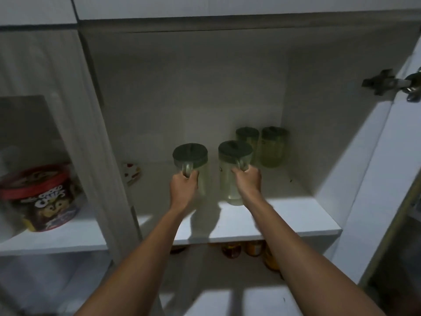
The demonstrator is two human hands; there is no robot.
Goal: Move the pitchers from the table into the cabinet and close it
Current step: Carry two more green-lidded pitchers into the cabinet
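While gripped by both hands, two lidded pitchers inside cabinet.

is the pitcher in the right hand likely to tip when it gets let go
Probably somewhat: the pitcher looks tall and narrow, so a nudge could topple it. It seems clear and empty, so likely light. The right hand holds its handle, giving good control.

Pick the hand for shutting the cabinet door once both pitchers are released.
Right, probably. The open door hangs hinged on the right side, nearer the right hand than the left hand. Both hands grip pitcher handles on the shelf; left would cross over.
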